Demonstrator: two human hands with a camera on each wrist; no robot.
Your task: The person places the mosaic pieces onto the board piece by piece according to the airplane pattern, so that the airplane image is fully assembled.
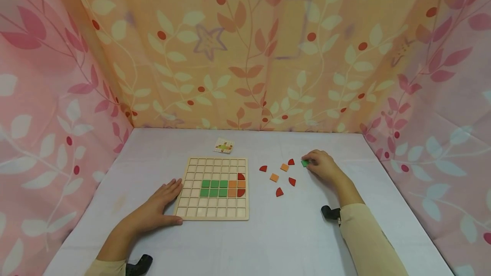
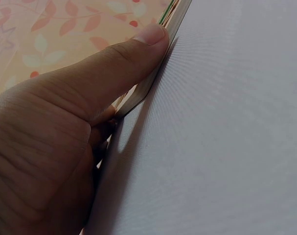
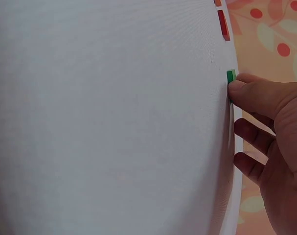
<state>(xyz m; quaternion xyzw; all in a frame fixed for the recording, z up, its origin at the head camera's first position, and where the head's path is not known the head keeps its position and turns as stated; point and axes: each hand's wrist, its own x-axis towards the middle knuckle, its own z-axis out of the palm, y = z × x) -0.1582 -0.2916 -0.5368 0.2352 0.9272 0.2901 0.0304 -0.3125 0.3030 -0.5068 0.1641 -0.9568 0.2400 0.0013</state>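
A wooden grid board (image 1: 215,213) lies on the table, with several green square tiles (image 1: 215,188), three orange squares (image 1: 232,184) and two red quarter-circle tiles (image 1: 241,193) in its cells. At its left edge rests my left hand (image 1: 159,205), fingers extended along the side and thumb at the front edge. The left wrist view shows that thumb (image 2: 151,35) lying against the board's rim. To the right of the loose tiles, my right hand (image 1: 324,166) pinches a green square tile (image 3: 231,77) between thumb and fingers, at the table surface. The other right fingers are loosely bent.
Between board and right hand lie several loose red quarter-circle tiles (image 1: 279,192) and two loose orange square tiles (image 1: 274,177). Behind the board is a small pattern card (image 1: 224,145). Patterned curtains (image 1: 245,54) enclose the white table (image 1: 284,242) at the back and sides.
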